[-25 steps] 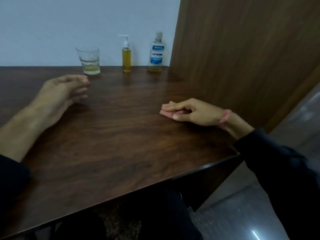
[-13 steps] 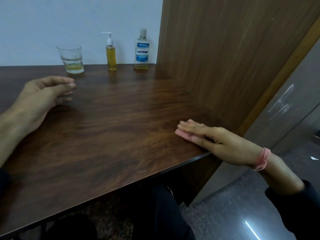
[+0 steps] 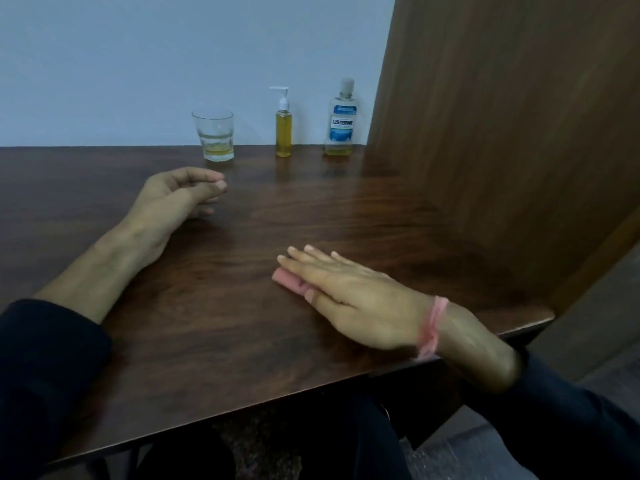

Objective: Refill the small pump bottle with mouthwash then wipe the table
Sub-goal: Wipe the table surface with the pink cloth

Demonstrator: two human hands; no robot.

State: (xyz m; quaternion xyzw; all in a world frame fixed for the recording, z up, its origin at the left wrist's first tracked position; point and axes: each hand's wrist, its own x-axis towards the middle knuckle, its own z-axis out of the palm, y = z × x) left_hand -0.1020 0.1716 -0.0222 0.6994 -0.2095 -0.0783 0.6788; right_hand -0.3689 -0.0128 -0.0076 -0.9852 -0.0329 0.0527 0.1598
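A small pump bottle (image 3: pixel 283 130) full of yellow liquid stands at the back of the dark wooden table (image 3: pixel 207 323). To its right stands a Listerine mouthwash bottle (image 3: pixel 341 124), capped, with a little yellow liquid at its bottom. My right hand (image 3: pixel 349 296) lies flat, pressing a folded pink cloth (image 3: pixel 289 280) onto the table near the front right. Most of the cloth is hidden under the fingers. My left hand (image 3: pixel 176 199) rests on the table left of centre, fingers loosely curled, holding nothing.
A clear glass (image 3: pixel 214 136) with a little yellow liquid stands at the back, left of the pump bottle. A wooden panel (image 3: pixel 502 133) walls the table's right side. The table's front edge runs just behind my right wrist.
My right hand with the pink cloth has slid across the table: first out to the right front edge, then back leftward. The left hand stays put, fingers curled a little more.
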